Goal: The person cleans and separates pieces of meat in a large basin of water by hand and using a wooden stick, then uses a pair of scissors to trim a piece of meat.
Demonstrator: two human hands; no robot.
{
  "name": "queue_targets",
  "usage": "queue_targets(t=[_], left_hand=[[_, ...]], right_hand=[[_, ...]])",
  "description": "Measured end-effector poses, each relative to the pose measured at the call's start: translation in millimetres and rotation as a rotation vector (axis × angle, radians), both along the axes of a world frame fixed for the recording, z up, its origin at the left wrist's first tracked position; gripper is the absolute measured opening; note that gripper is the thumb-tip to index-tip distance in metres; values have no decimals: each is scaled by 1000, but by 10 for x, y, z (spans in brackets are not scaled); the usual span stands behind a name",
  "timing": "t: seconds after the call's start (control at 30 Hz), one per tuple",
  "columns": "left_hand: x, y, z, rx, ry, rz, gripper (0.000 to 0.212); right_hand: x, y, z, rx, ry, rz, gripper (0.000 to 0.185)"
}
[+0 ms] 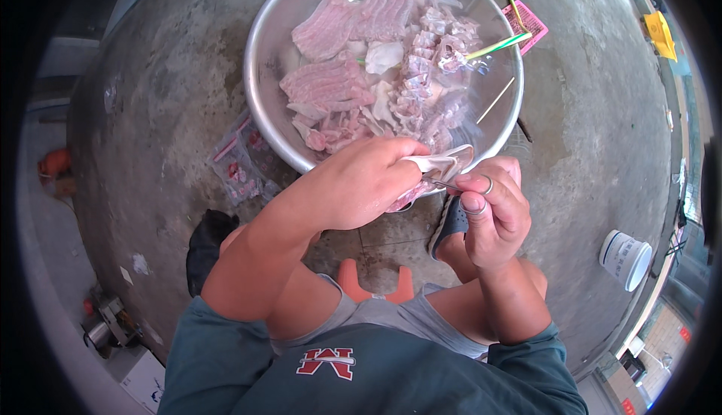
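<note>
My left hand [366, 181] grips a pale, wet piece of raw meat or skin [445, 162] over the near rim of a large metal basin [260, 105]. Scissors-like metal finger loops show at my right hand [499, 206], with the finger and thumb in them; the slim metal tool [443, 184] reaches to the held piece, and its tip is partly hidden. Pinkish ribbed slabs of meat [327, 85] and a bony, knobbly piece [417, 76] lie in water in the basin. A green-and-yellow hose [499, 46] passes over its right rim.
A pink plastic basket [533, 26] stands on the concrete floor beyond the basin. Plastic bags [240, 167] lie against its left side. A white bucket [623, 257] is tilted at the right. A thin stick [495, 100] rests inside the basin. An orange stool [351, 279] shows between the legs.
</note>
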State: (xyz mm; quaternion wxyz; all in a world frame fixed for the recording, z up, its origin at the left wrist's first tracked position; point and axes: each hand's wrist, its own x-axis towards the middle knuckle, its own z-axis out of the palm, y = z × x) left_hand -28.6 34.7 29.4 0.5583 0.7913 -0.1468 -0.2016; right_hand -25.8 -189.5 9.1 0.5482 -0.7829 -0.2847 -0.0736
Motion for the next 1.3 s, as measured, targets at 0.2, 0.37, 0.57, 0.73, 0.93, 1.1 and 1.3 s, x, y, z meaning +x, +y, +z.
queue_targets(t=[0.2,0.37,0.57,0.73,0.93,1.1,1.3], left_hand=[[2,-15,64,-119,358,151,36],[15,-8,132,-91,379,109,35],[5,-4,107,-115,440,79,36],[-40,14,26,-60,242,-9,37],[-27,-7,48,5,213,-43,35],[46,-13,122,-18,470,36,34],[-12,-55,-28,0,345,5,26]], right_hand=[[13,8,8,-9,-39,68,15],[-4,5,-67,60,114,39,22],[-50,122,-130,201,322,-67,35],[-117,208,-145,202,297,-135,37],[-143,229,-170,186,234,-183,39],[-50,167,-80,-18,123,-51,19],[-5,165,-9,-15,66,75,13]])
